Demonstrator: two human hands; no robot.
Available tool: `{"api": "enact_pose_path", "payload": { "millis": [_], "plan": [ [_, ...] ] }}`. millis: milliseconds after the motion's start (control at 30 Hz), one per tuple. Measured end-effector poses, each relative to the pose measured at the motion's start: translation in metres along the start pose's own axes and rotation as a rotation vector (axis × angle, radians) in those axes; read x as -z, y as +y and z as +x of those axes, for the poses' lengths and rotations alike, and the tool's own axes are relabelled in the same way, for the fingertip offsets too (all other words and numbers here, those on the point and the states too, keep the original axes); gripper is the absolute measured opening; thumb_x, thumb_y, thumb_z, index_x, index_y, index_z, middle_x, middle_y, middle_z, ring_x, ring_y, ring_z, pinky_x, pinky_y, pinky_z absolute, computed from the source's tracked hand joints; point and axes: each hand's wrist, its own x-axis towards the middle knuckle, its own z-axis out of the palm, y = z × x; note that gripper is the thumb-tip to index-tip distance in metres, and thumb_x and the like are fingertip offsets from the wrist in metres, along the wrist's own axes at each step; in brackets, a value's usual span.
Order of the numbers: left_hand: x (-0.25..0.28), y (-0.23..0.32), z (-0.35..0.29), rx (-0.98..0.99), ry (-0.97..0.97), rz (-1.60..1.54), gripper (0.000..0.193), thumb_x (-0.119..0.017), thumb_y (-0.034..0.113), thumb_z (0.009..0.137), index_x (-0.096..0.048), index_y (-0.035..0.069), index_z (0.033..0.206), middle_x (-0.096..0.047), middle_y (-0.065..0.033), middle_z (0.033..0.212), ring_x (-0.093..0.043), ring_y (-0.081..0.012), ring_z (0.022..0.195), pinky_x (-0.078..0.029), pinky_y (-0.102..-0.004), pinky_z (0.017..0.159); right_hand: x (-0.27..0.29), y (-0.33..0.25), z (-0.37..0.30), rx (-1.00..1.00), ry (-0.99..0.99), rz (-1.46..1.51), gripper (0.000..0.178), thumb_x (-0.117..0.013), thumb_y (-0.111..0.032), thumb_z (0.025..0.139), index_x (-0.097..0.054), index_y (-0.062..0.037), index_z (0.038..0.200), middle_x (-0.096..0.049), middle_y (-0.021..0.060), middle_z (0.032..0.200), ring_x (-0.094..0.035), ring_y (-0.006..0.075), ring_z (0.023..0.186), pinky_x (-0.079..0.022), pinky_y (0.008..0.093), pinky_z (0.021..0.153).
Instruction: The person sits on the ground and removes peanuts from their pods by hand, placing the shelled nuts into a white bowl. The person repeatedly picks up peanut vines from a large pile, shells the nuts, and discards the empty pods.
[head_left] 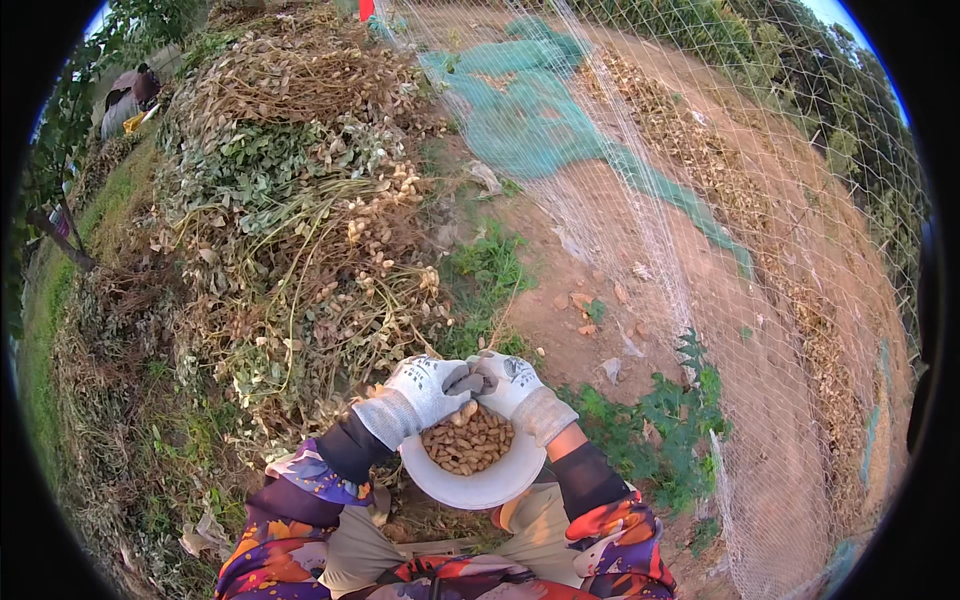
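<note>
Both of my hands wear white work gloves with grey fingertips and meet above a white bowl (480,492). The bowl sits between my knees and holds a heap of peanuts in their shells (468,447). My left hand (428,388) has its fingers closed at a peanut (463,412) that shows just below them over the bowl's far rim. Pressed against it, my right hand (508,382) is closed too, its fingertips touching the left ones. What lies between the right fingers is hidden. A thin dry stem rises beyond the right glove.
A long heap of pulled peanut plants (300,230) runs along my left. White netting (720,300) hangs on the right, with green mesh (530,120) beyond it. Leafy weeds (660,425) grow beside my right arm. Another person (130,100) is far off at the upper left.
</note>
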Motion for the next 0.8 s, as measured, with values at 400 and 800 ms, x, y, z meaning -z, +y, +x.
{"api": "enact_pose_path", "payload": {
  "millis": [400,800],
  "plan": [
    [-0.025,-0.002,-0.002,-0.193,-0.057,0.381,0.025,-0.057,0.034,0.079,-0.053,0.009,0.082,-0.055,-0.0114,0.08,-0.058,-0.0295,0.073,-0.044,-0.0405,0.064,-0.038,0.014,0.009,-0.324,-0.109,-0.364,0.039,-0.065,-0.038,0.072,-0.058,-0.0113,0.1,-0.06,0.0112,0.103,-0.059,0.0287,0.098,-0.049,0.0377,0.077],
    [0.021,-0.001,-0.004,0.109,0.122,-0.266,0.024,-0.059,0.021,0.08,-0.055,0.001,0.094,-0.058,-0.0138,0.07,-0.058,-0.0257,0.063,-0.045,-0.0353,0.061,-0.007,0.008,-0.013,-0.309,-0.264,-0.06,0.055,-0.066,-0.039,0.074,-0.054,-0.0141,0.121,-0.056,0.0153,0.117,-0.056,0.03,0.105,-0.044,0.0384,0.089]
  ]
}}
